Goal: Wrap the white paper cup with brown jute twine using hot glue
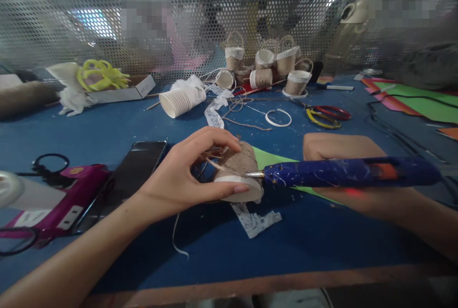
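Observation:
My left hand [193, 169] is closed around a small paper cup [241, 160] wrapped in brown twine, lying on its side with its white rim towards me. My thumb presses near the rim and the fingers reach over the far side. A strip of white lace [255, 222] hangs from beneath the cup onto the table. In my right hand [339, 148] is a blue hot glue gun [322, 173], gripped in a fist. Its metal nozzle touches, or nearly touches, the twine by the rim. A green paper sheet [268, 157] lies partly under the cup and right hand.
Several twine-wrapped baskets [297, 81] stand at the back. Scissors [324, 116], a white ring [278, 118] and stacked paper cups [182, 98] lie in front of them. A phone [139, 169] and magenta power strip [64, 203] are left; coloured paper [418, 100] and cables are right.

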Available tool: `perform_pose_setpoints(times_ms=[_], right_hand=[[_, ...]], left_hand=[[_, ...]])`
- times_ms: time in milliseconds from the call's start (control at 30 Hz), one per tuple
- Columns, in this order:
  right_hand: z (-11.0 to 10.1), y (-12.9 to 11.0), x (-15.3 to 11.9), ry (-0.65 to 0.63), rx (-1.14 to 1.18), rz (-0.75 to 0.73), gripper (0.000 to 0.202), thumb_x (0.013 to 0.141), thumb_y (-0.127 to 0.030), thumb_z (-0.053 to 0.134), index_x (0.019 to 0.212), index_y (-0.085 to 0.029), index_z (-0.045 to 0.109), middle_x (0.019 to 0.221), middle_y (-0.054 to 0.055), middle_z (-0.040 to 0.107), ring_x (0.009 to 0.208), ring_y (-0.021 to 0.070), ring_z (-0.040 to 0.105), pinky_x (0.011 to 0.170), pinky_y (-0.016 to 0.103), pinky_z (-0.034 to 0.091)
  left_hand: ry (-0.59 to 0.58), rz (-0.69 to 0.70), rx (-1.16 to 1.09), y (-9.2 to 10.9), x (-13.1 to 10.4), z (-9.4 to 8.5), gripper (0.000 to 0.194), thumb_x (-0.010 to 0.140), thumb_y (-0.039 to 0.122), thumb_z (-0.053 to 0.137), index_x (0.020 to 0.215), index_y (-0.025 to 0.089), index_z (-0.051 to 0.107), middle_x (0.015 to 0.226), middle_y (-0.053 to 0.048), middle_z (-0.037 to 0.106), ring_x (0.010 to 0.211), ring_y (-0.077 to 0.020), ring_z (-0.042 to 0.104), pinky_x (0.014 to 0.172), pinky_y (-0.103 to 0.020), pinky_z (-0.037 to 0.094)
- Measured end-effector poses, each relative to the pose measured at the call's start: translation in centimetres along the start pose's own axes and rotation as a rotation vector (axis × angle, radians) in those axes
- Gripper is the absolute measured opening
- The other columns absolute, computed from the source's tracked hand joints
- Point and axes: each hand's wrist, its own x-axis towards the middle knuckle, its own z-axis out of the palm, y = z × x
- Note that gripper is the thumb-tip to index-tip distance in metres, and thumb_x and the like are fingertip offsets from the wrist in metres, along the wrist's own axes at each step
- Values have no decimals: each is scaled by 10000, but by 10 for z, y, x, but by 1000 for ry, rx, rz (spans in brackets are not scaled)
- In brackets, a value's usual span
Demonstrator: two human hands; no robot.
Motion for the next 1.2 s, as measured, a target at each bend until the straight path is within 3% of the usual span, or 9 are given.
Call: perform_pose_setpoints(times_ms=[333, 600, 967, 1200], right_hand=[[-3, -1, 2, 30, -53, -4, 378, 910, -283, 616, 569, -206, 473, 562, -54, 474, 473, 75, 427, 445, 234, 309], [-3, 1, 4, 48, -97, -48, 435, 966, -380, 604, 584, -214, 480, 546, -45, 485, 465, 96, 444, 438, 252, 314], [-8, -6, 7, 76, -85, -44, 441, 954, -350, 594, 572, -214, 419, 530, -50, 464, 454, 88, 422, 428, 239, 303], [-8, -4, 7, 86, -85, -52, 421, 932, -327, 598, 565, -213, 425, 538, -46, 475, 454, 87, 431, 428, 235, 310]], left_hand=[[34, -67, -103, 0, 2, -1, 426, 760, 379, 891, 1079, 193, 679, 1168, -87, 695, 1101, -247, 680, 904, -296, 564], [78, -122, -137, 2, 3, -4, 391, 743, 353, 890, 1031, 193, 680, 1143, -62, 725, 1036, -218, 712, 893, -273, 575], [134, -217, -209, 3, 4, -7, 437, 729, 456, 894, 1041, 215, 705, 1139, -66, 758, 960, -236, 735, 762, -278, 596], [151, -273, -345, -6, 2, -8, 433, 743, 476, 894, 1079, 259, 728, 1131, -21, 742, 956, -185, 706, 744, -207, 550]])
